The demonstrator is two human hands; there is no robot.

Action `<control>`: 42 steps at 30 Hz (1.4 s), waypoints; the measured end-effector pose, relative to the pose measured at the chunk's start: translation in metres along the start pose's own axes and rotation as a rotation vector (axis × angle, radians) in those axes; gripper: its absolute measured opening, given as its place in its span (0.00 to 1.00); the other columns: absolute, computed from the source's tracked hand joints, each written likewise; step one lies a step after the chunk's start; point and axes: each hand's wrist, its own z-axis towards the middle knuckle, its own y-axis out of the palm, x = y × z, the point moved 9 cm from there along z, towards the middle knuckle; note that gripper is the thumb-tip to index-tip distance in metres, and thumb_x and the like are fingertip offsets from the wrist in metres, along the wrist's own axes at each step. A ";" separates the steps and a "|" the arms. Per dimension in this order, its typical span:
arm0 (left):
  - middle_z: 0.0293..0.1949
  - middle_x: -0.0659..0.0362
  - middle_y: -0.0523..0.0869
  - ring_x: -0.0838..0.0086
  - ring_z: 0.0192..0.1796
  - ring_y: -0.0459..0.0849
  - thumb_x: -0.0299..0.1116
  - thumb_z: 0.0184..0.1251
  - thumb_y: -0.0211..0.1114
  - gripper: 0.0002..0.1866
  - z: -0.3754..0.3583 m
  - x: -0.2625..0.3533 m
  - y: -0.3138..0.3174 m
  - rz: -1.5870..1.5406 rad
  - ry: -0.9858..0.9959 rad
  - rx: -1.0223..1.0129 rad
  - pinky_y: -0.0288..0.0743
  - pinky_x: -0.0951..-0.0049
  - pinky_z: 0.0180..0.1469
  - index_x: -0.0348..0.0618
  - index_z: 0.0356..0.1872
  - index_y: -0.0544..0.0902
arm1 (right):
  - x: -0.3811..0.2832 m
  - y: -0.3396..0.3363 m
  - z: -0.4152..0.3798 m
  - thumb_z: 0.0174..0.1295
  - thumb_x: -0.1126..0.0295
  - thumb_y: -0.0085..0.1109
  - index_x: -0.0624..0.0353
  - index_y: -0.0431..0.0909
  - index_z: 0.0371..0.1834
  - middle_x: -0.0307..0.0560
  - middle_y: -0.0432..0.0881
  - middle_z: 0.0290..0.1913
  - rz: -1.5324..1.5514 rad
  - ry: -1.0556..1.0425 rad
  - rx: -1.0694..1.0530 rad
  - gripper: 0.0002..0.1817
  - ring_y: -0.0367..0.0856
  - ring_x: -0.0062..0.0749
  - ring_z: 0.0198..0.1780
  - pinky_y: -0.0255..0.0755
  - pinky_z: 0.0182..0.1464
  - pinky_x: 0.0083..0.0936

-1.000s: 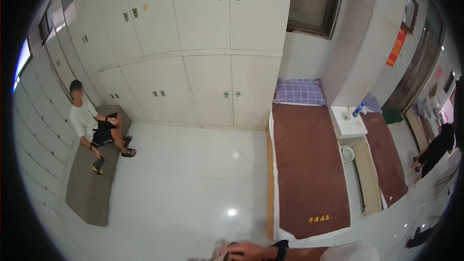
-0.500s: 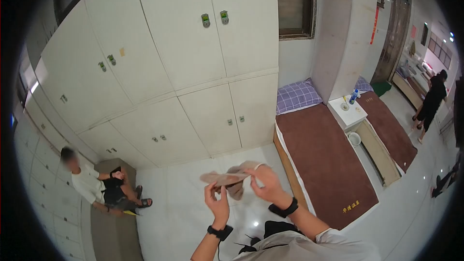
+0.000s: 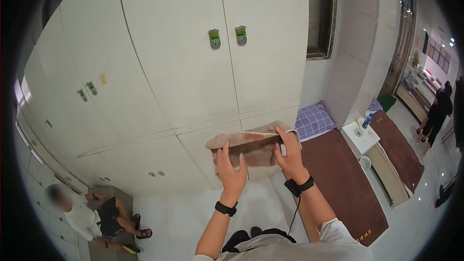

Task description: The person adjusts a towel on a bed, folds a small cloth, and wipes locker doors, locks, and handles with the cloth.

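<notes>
A beige and brown cloth, perhaps a towel, is stretched between my two hands in front of the lockers. It sags in the middle, with a darker fold below its upper edge. My left hand grips its left part, fingers up against the fabric and thumb raised. On the right side, my right hand pinches the cloth with fingers over its top edge. Both wrists wear black bands, and a thin cable hangs from the right one.
Tall white lockers with green-number locks stand ahead. To the right is a bed with a brown cover, beside a small white table and a bin. A person sits on a bench at left; another person stands far right.
The bunched cloth has been spread wider and raised. My hands have moved up and apart, and the lockers now look nearer. The seated person's arms have shifted.
</notes>
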 end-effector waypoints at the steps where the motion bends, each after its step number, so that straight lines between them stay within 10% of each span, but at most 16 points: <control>1: 0.60 0.39 0.75 0.43 0.67 0.70 0.28 0.67 0.64 0.32 0.017 -0.010 0.015 -0.057 0.017 -0.068 0.62 0.50 0.70 0.33 0.71 0.66 | 0.015 0.018 0.009 0.58 0.81 0.58 0.65 0.68 0.70 0.62 0.76 0.46 -0.011 0.029 -0.012 0.32 0.75 0.55 0.47 0.70 0.51 0.41; 10: 0.69 0.33 0.66 0.37 0.71 0.64 0.30 0.67 0.62 0.41 0.127 -0.107 0.179 -0.125 0.283 -0.348 0.52 0.43 0.75 0.26 0.76 0.52 | 0.132 0.123 0.060 0.61 0.78 0.56 0.70 0.52 0.78 0.66 0.73 0.60 -0.145 0.174 0.006 0.40 0.72 0.60 0.60 0.65 0.64 0.45; 22: 0.63 0.28 0.70 0.34 0.60 0.71 0.38 0.66 0.63 0.46 0.276 -0.198 0.150 0.189 0.316 0.121 0.55 0.38 0.71 0.17 0.74 0.50 | 0.171 0.324 0.191 0.67 0.57 0.56 0.70 0.43 0.80 0.71 0.72 0.65 -0.418 0.083 -0.103 0.46 0.68 0.68 0.66 0.56 0.69 0.55; 27: 0.59 0.28 0.73 0.33 0.58 0.72 0.38 0.63 0.65 0.45 0.315 -0.160 0.139 0.063 0.403 0.179 0.59 0.34 0.66 0.20 0.74 0.54 | 0.161 0.284 0.236 0.65 0.56 0.58 0.71 0.53 0.78 0.74 0.72 0.64 -0.527 -0.103 -0.171 0.44 0.69 0.69 0.65 0.60 0.67 0.56; 29: 0.60 0.28 0.72 0.32 0.59 0.72 0.36 0.63 0.65 0.45 0.329 -0.138 0.142 -0.077 0.408 0.161 0.59 0.34 0.66 0.20 0.74 0.54 | 0.165 0.243 0.266 0.64 0.57 0.59 0.71 0.55 0.77 0.74 0.72 0.64 -0.518 0.085 -0.099 0.43 0.69 0.70 0.66 0.60 0.67 0.56; 34: 0.59 0.30 0.73 0.32 0.63 0.71 0.35 0.63 0.66 0.44 0.319 -0.108 0.179 -0.365 0.444 0.010 0.61 0.39 0.66 0.21 0.74 0.55 | 0.117 0.157 0.330 0.59 0.66 0.61 0.69 0.56 0.77 0.69 0.74 0.60 -0.643 -0.244 0.284 0.43 0.69 0.67 0.63 0.62 0.66 0.52; 42: 0.67 0.28 0.68 0.35 0.69 0.68 0.34 0.61 0.65 0.46 0.308 -0.099 0.223 -0.291 0.415 -0.208 0.61 0.44 0.69 0.23 0.76 0.52 | 0.098 0.145 0.380 0.51 0.75 0.62 0.63 0.75 0.47 0.56 0.75 0.42 -0.483 -0.328 0.330 0.18 0.72 0.56 0.48 0.68 0.52 0.44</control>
